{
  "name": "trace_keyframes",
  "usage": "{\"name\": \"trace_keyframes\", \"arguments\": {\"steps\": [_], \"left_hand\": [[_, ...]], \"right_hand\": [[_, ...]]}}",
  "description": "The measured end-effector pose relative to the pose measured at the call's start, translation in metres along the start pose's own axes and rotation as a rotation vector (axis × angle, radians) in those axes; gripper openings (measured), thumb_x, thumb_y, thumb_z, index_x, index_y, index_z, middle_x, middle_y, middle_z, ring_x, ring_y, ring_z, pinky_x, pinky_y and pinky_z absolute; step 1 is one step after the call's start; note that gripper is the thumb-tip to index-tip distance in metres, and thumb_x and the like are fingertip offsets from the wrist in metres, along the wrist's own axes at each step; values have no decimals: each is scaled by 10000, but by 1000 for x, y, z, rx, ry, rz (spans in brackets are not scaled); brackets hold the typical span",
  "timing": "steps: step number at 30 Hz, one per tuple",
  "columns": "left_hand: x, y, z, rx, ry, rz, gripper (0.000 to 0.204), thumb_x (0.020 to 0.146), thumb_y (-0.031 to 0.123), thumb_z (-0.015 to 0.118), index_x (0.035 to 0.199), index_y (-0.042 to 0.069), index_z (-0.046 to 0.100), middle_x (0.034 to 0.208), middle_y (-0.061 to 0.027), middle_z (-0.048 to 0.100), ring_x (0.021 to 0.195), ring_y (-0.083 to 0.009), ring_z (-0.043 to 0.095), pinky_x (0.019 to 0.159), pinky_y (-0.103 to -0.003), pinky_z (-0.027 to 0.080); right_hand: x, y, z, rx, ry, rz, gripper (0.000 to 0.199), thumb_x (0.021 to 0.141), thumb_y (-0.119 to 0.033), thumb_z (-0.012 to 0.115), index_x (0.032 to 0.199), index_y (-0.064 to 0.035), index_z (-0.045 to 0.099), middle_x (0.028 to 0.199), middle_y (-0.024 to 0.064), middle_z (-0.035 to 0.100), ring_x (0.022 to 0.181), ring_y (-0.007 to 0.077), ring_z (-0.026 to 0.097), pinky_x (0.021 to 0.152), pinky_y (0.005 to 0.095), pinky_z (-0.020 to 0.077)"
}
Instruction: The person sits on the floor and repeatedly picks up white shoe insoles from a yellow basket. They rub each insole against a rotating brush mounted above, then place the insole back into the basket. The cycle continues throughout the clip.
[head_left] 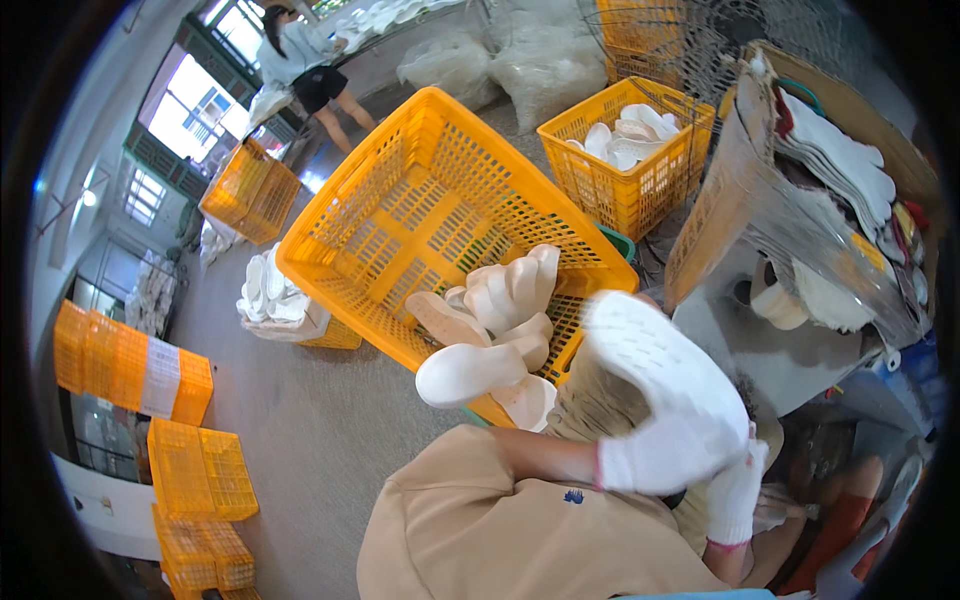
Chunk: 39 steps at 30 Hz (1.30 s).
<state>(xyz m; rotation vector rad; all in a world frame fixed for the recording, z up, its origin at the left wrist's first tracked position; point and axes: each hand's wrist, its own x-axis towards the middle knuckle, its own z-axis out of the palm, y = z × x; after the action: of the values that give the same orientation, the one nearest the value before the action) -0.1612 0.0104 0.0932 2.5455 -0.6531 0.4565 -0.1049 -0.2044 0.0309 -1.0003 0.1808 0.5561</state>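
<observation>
Grey workshop floor surrounds a tilted yellow crate (420, 215) holding pale shoe soles (490, 330). The gloved left hand (665, 445) grips a blurred white sole (650, 350); the right hand (735, 495), just beneath, looks curled, grip unclear. Soles beyond the fingers could slide out.

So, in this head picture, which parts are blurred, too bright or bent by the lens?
In the head view, the white sole held by the left hand is smeared by motion; the right hand is sharper. The windows at upper left are blown out to white. The fisheye lens bends the edges of the big yellow basket and leaves a black rim around the picture.
</observation>
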Motion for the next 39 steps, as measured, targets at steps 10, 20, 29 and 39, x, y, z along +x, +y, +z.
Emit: {"name": "trace_keyframes", "arguments": {"steps": [10, 20, 29, 39], "left_hand": [[45, -42, 141, -1175, 247, -940, 449, 954, 241, 691, 1341, 33, 603, 1338, -131, 633, 1239, -237, 599, 1061, -412, 481], [170, -41, 204, -2110, 150, -956, 354, 1050, 211, 580, 1334, 0, 590, 1246, -149, 688, 1135, -295, 669, 1035, -439, 538], [237, -118, 235, -2026, 166, -1051, 450, 1060, 344, 515, 1365, 19, 578, 1348, -148, 651, 1231, -321, 631, 1086, -452, 490], [124, -177, 141, -266, -192, -543, 410, 968, 364, 701, 1168, 6, 698, 1012, -180, 750, 911, -277, 719, 786, -406, 581]], "right_hand": [[-56, -37, -81, -786, 523, -787, 470, 1018, -135, 622, 1424, 85, 535, 1397, 175, 610, 1250, 231, 593, 1073, 356, 472], [-40, -31, 9, -691, 691, -599, 581, 924, -57, 667, 1455, 15, 443, 1285, 145, 610, 1122, 228, 620, 962, 332, 510], [82, -103, -12, -1197, 634, -750, 441, 908, -145, 576, 1311, 10, 487, 1039, 277, 641, 920, 498, 646, 787, 523, 530], [209, -106, -61, -1264, 428, -761, 275, 945, -153, 569, 1143, -22, 709, 1110, 217, 738, 1052, 414, 685, 940, 442, 550]]}}
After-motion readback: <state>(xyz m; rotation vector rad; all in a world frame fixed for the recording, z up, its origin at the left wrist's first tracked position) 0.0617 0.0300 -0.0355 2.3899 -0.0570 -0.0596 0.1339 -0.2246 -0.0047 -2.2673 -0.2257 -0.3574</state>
